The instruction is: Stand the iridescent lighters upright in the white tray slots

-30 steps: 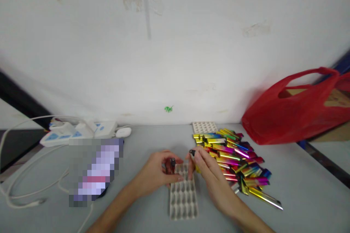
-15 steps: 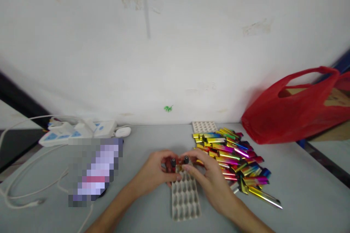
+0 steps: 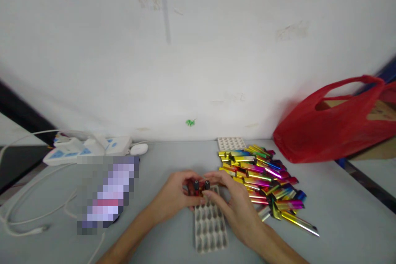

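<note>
Black-tipped pieces near pocketed tray

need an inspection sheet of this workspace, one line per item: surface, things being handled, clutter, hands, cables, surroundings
surface: grey tabletop; spills: nothing seen
things handled: pocketed tray, its far end partly covered by the hands; pile of shiny coloured tubes on the right; second tray behind the pile
clutter: pixelated phone-like object and white oval item on the left
left hand: fingers closed on a black-tipped piece
right hand: fingers closed on another black-tipped piece
cables: white cable loose on the left, near the power strip
surroundings: scuffed white wall with a green mark; red bag at far right
</note>
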{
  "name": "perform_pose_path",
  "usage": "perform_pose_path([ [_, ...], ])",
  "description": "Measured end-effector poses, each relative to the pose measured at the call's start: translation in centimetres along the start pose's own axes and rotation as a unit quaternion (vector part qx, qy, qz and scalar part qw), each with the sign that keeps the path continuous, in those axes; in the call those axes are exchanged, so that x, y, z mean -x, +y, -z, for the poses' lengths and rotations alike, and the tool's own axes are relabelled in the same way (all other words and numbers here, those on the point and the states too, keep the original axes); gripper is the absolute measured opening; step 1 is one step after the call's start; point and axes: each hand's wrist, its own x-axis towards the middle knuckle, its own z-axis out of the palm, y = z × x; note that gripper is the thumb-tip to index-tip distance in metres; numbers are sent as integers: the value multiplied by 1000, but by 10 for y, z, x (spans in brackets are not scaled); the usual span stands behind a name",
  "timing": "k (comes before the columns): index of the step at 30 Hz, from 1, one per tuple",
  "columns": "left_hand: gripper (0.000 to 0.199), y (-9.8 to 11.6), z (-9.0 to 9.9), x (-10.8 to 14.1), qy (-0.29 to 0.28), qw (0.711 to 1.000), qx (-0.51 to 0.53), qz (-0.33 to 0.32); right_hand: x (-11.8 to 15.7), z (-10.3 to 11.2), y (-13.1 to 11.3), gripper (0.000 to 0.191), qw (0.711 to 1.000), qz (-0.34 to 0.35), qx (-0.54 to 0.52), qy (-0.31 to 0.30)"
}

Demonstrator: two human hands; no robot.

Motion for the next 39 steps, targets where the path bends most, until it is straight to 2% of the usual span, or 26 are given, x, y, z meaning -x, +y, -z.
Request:
perform_pose_path([
  [10,32,-5,0,-2,5,1000,-2,-8,0,-3,-6,19,994,58,86,-26],
  [13,34,-6,0,-3,6,1000,2,-7,1,-1,-14,27,993,48,100,-29],
  [17,36,-3,-1,-2,11,1000,-7,6,-2,13,-15,32,990,34,137,13],
  [21,40,-1,-2,-2,16,1000,-16,22,-12,31,-4,16,955,31,290,51],
  [23,40,-1,-3,-2,16,1000,-14,19,-15,37,2,8,935,35,350,41],
  [27,39,-3,-2,-2,19,1000,-15,16,-16,39,8,10,918,38,395,10],
  [30,40,-4,-2,-2,23,999,-20,15,-16,38,9,12,918,32,394,-11],
  [33,40,-4,-2,-1,23,999,-16,15,-16,37,11,17,931,40,364,-13],
  [36,40,-3,-2,-1,24,1000,-16,13,-16,37,12,14,947,42,318,8],
  [39,40,-1,-2,-1,23,999,-15,16,-16,37,7,9,971,13,233,56],
])
